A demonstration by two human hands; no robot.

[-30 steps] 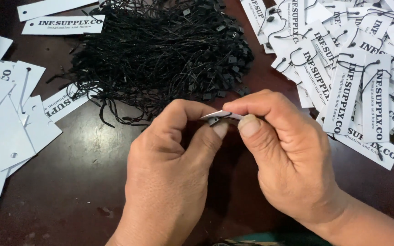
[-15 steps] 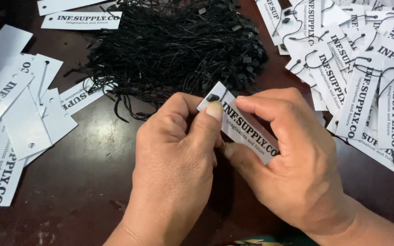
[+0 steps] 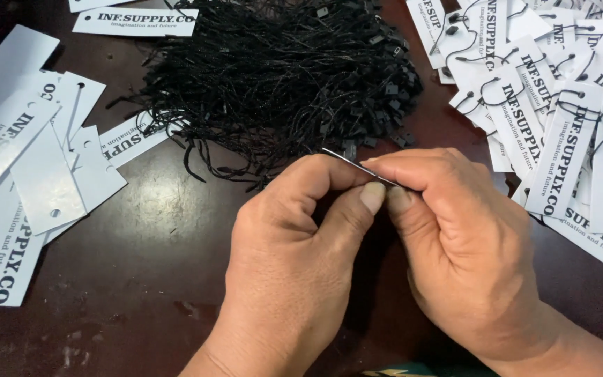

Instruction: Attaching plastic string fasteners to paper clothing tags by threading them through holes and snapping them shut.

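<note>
Pinched edge-on between thumbs and forefingers of left hand (image 3: pixel 294 258) and right hand (image 3: pixel 469 258): white paper tag (image 3: pixel 350 163), just before black string pile (image 3: pixel 280 77).

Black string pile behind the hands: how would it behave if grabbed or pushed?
The black string pile is probably floppy and light: thin loose strands. It likely snags, since the strands lie tangled, so a grab may lift a clump. Pushed, it should drag rather than roll.

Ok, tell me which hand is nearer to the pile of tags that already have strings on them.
Right. The right hand sits just beside the strung tags, its knuckles close to their lower edge. The left hand lies farther off, on the other side of the right hand.
</note>
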